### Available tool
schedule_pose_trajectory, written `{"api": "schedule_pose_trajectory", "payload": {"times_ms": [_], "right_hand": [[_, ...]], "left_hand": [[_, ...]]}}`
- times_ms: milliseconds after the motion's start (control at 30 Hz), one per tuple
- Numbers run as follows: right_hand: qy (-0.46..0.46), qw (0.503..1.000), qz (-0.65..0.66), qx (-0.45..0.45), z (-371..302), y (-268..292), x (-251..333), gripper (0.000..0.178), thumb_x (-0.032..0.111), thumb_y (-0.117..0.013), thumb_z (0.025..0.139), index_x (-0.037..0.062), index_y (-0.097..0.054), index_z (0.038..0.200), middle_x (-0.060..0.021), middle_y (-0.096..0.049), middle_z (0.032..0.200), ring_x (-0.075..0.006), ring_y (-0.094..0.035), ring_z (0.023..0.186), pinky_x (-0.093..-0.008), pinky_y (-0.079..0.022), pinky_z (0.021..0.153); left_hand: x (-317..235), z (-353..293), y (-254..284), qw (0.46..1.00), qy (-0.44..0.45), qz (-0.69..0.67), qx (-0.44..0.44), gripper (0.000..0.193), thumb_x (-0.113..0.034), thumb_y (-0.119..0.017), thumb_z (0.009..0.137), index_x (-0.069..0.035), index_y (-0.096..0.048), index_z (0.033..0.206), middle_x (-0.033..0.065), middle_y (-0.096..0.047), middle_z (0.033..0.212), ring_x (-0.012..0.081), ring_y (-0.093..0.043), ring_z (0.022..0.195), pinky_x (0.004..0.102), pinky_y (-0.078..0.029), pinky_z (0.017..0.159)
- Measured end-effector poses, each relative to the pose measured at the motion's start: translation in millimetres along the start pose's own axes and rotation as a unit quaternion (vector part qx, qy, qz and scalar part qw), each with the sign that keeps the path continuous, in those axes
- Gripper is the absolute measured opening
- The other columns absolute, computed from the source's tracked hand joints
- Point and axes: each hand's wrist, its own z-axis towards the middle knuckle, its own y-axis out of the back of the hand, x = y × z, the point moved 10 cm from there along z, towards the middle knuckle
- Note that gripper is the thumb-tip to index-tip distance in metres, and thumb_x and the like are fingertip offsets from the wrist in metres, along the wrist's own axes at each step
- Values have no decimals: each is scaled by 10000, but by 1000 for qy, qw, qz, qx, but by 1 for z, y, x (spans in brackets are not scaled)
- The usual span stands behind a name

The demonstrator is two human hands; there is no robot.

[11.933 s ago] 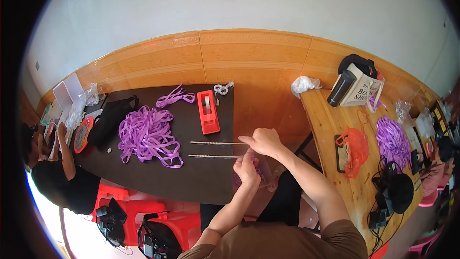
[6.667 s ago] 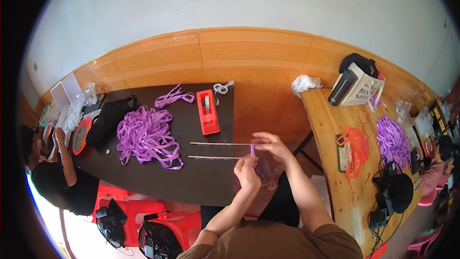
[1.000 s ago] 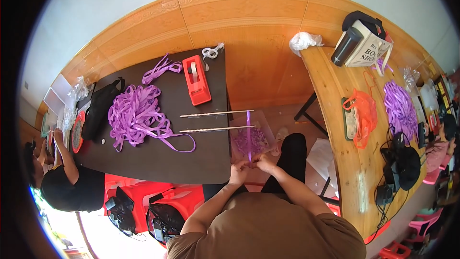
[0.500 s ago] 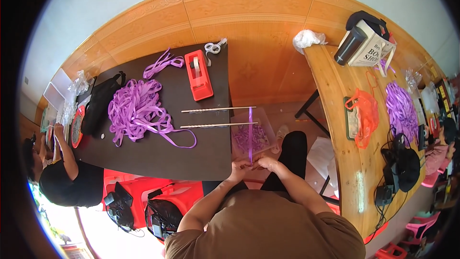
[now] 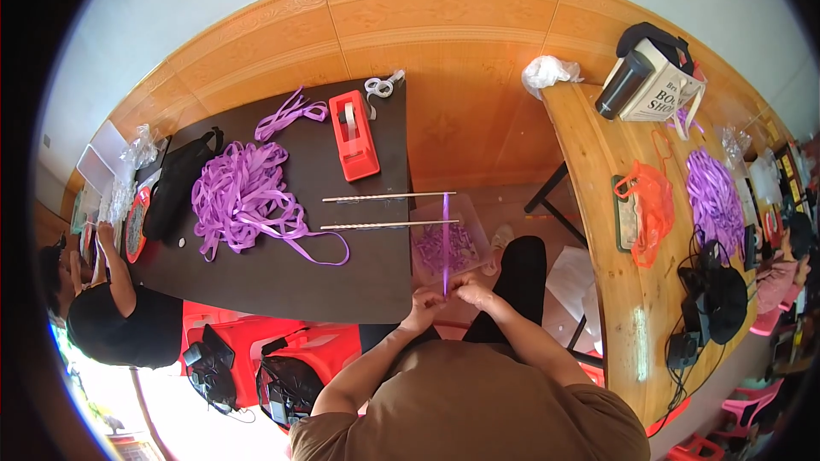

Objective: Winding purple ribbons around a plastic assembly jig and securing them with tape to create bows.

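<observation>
A strip of purple ribbon (image 5: 446, 248) runs from two thin sticks (image 5: 389, 197), which jut over the dark table's right edge, down toward me. At its near end, my left hand (image 5: 424, 307) is closed on the ribbon with fingertips pinched. My right hand (image 5: 472, 292) is closed close beside it on the right; whatever its fingers hold is too small to make out. Below the ribbon, a clear plastic bin (image 5: 480, 224) holds many short purple ribbon pieces (image 5: 437, 246). A big loose heap of purple ribbon (image 5: 243, 196) lies on the table to the left.
On the dark table (image 5: 367, 282) stand a red tape dispenser (image 5: 354, 137) and a roll of tape (image 5: 380, 85). To the right, a wooden table (image 5: 589, 171) carries an orange bag (image 5: 651, 205), ribbon and cables. A person (image 5: 124, 316) works at far left. Red stools (image 5: 243, 358) sit below.
My hands have shifted very slightly left and down at the ribbon's near end. The sticks and the ribbon heap stay put.
</observation>
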Motion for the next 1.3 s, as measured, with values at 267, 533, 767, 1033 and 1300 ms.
{"api": "schedule_pose_trajectory", "payload": {"times_ms": [267, 533, 767, 1033, 1300], "right_hand": [[101, 990, -5, -93, -6, 13, 24, 154, -17, -551, 652, -51, -623, 783, -63, -608, 701, -124, -543, 689, -275, -431, 626], [47, 996, -62, -48, 0, 3, 6, 92, -30, -581, 665, -38, -619, 748, -53, -591, 692, -128, -541, 668, -277, -427, 602], [19, 1000, -7, 11, -1, -7, -2, 78, -11, -586, 643, -19, -625, 710, -46, -588, 643, -116, -536, 627, -262, -414, 563], [-36, 998, -47, 20, -10, -7, -6, 66, 1, -608, 640, -20, -625, 700, -46, -602, 635, -125, -553, 621, -262, -426, 566], [16, 995, -75, 57, -30, -28, 36, 70, 14, -648, 671, 12, -647, 740, -30, -613, 706, -111, -554, 697, -264, -434, 645]], "left_hand": [[-11, 4, 0, 999, -32, -7, 18, 98, -18, -715, 697, -2, -635, 752, 47, -578, 864, 107, -562, 690, 233, -462, 599], [-9, 6, 2, 1000, 0, -22, 14, 107, -30, -708, 718, -9, -639, 797, 40, -576, 807, 91, -545, 658, 231, -448, 590], [-4, 11, -3, 997, 39, -52, 49, 144, -37, -694, 736, -21, -651, 872, 9, -581, 699, 59, -488, 607, 227, -427, 568], [-12, 10, -3, 1000, 7, -4, 18, 87, -58, -711, 722, -12, -660, 776, 37, -565, 682, 102, -517, 623, 245, -425, 581], [-75, 27, 21, 987, -45, -28, -154, 98, -79, -685, 750, -3, -654, 804, 95, -597, 811, 171, -586, 708, 274, -462, 639]]}}
